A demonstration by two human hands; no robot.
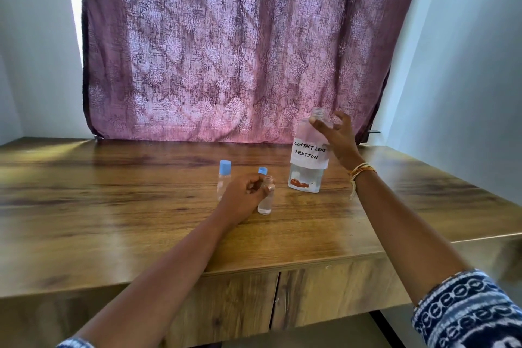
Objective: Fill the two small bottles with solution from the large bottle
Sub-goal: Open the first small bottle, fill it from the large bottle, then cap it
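Note:
The large clear bottle (308,162), labelled "contact lens solution", stands uncapped on the wooden table (113,206) with a little liquid at its bottom. My right hand (337,137) is at its upper right side, thumb tip on the shoulder, fingers loosely spread beside the neck. My left hand (243,196) grips an uncapped small clear bottle (265,203) that stands on the table. A loose blue cap (262,170) shows just behind my left fingers; whether it lies on the table or is held I cannot tell. A second small bottle (224,178) with a blue cap stands left of that hand.
A purple patterned curtain (226,51) hangs along the table's back edge. White walls close in on both sides. The table's front edge runs just below my forearms, with cabinet fronts (310,291) under it.

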